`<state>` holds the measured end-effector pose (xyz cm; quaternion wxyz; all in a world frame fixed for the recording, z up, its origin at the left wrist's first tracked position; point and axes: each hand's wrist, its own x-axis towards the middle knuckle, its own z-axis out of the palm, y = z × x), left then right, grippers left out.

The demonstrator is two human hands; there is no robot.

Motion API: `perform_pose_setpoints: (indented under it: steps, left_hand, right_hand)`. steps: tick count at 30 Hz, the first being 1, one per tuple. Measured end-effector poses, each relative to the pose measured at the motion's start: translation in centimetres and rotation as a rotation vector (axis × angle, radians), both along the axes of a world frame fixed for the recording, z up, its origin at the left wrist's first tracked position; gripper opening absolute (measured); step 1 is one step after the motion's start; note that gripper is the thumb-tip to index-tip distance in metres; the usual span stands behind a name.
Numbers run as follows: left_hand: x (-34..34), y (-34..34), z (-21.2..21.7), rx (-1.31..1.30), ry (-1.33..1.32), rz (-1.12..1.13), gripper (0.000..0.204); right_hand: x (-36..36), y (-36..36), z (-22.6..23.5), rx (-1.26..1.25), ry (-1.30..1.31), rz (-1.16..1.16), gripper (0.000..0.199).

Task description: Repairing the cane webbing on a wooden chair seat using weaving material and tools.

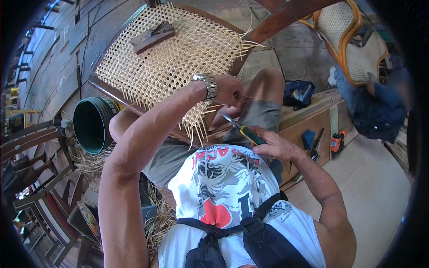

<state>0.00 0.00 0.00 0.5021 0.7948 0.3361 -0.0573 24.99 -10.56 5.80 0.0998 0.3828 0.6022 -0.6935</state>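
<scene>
A woven cane seat panel (174,62) in a dark wooden chair frame lies across my knees, with loose cane ends sticking out along its edges. My left hand (229,90), a metal watch on its wrist, is closed over the panel's near right edge. A thin strand (245,96) shows at its fingertips. In my right hand (273,144) is a hand tool with a green and yellow handle (250,134). Its narrow metal end (229,119) points up and left toward the panel's edge; its exact kind is unclear. A wooden block (153,37) with dark metal on it rests on the weave.
A dark green bucket (91,125) stands left of my knee, near cane scraps (96,163). Chair frames (49,196) crowd the lower left. At right lie an orange tool (338,142) and a blue bag (298,93). Another person (371,102) holds an orange-framed cane chair (343,40).
</scene>
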Motion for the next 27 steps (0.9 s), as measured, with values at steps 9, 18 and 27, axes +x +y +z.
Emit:
perform_pose_setpoints:
  steps: [9, 18, 27]
  left_hand:
    - [-0.4, 0.1, -0.6, -0.063, -0.059, 0.102, 0.02]
    - [-0.8, -0.6, 1.9, -0.081, 0.014, 0.203, 0.024]
    - [-18.2, -22.5, 4.1, -0.089, -0.564, 1.62, 0.018]
  right_hand:
    - [-1.3, 0.4, -0.6, 0.081, -0.051, -0.077, 0.077]
    - [-1.1, -0.2, 3.0, 0.121, -0.118, -0.091, 0.072]
    - [-3.2, 2.5, 6.6, 0.851, 0.157, -0.129, 0.076]
